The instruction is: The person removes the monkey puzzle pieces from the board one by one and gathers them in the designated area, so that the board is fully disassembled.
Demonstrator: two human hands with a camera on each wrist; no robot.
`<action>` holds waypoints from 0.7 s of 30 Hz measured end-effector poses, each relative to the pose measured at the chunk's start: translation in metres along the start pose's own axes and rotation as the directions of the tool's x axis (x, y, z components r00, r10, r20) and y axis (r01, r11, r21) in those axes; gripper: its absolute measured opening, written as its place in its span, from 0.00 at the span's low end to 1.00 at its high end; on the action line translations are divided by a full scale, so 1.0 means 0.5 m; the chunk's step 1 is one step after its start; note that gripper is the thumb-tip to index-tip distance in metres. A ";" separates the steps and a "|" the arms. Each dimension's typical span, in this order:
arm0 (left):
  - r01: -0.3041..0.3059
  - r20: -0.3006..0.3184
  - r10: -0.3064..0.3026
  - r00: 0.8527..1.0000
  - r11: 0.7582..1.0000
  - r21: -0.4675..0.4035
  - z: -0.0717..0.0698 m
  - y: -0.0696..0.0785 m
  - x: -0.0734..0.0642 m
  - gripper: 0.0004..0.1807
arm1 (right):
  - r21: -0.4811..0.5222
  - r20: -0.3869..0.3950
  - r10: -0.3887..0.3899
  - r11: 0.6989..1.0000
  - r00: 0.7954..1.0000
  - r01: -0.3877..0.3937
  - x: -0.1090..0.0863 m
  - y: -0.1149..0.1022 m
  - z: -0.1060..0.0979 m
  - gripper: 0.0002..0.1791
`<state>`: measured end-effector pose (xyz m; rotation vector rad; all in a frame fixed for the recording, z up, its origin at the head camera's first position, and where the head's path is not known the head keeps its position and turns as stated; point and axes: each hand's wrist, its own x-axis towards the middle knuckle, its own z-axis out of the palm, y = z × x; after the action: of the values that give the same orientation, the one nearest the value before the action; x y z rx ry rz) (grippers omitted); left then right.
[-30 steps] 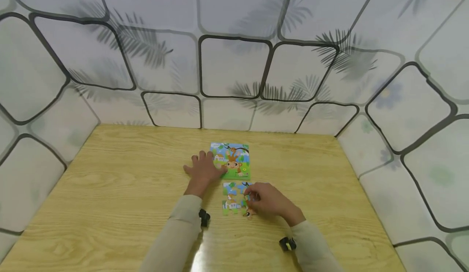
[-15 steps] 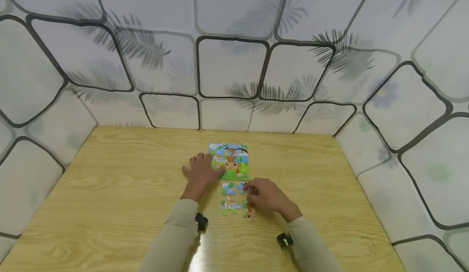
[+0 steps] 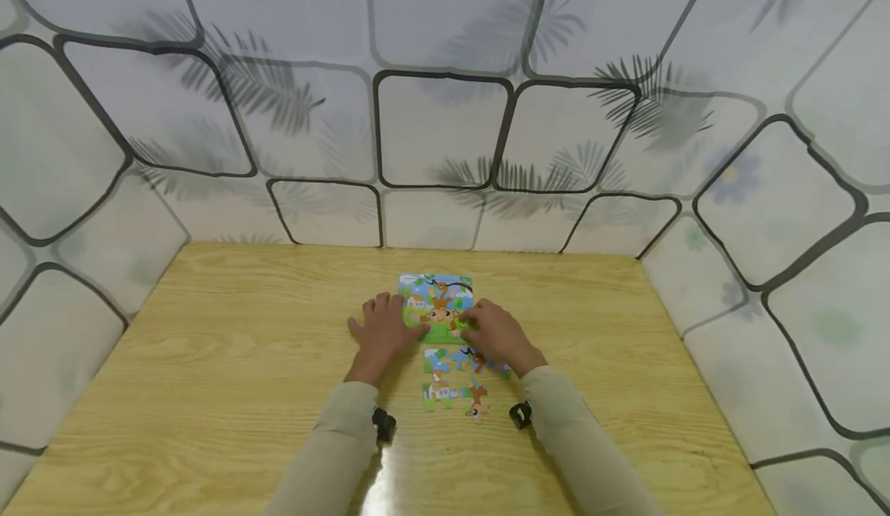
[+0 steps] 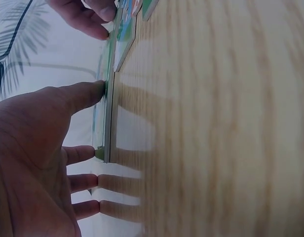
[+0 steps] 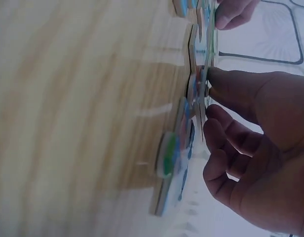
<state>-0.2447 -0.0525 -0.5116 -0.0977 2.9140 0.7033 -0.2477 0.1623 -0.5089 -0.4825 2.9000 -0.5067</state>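
Note:
A square picture board with a cartoon monkey lies flat on the table. My left hand rests spread at its left side, with the thumb on the board's lower part. In the left wrist view the left thumb touches the board's surface. My right hand is at the board's lower right, fingers bent and their tips touching or very near it. Whether it pinches a piece is hidden. Below the board lie loose jigsaw pieces: a blue-and-green strip, a house section and a monkey-face section.
The wooden table extends to both sides of the hands. Patterned white walls enclose it at the back and sides. A small black device sits at the left wrist and another black device at the right.
My right hand has moved from the loose pieces up to the board's lower right corner, uncovering the right end of the upper piece row. The left hand stays in place.

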 end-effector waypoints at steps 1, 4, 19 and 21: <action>0.000 0.002 0.000 1.000 1.000 0.001 0.000 0.000 0.000 0.44 | -0.005 0.003 0.003 1.000 1.000 -0.003 0.001 -0.001 0.001 0.17; -0.002 0.007 0.002 1.000 1.000 0.004 0.001 0.000 -0.001 0.44 | -0.004 0.009 0.003 1.000 1.000 -0.003 0.000 -0.004 0.000 0.17; -0.045 0.051 0.046 0.998 0.999 -0.015 -0.017 -0.010 -0.010 0.43 | -0.008 0.010 -0.045 0.999 0.999 0.045 0.057 -0.004 -0.014 0.27; -0.055 0.067 0.055 0.996 0.998 -0.014 -0.021 -0.012 -0.011 0.43 | -0.018 0.024 -0.038 0.999 0.999 0.039 0.062 -0.003 -0.014 0.27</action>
<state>-0.2398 -0.0624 -0.5041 0.0050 2.8580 0.7184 -0.2778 0.1526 -0.5050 -0.5440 2.8809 -0.4762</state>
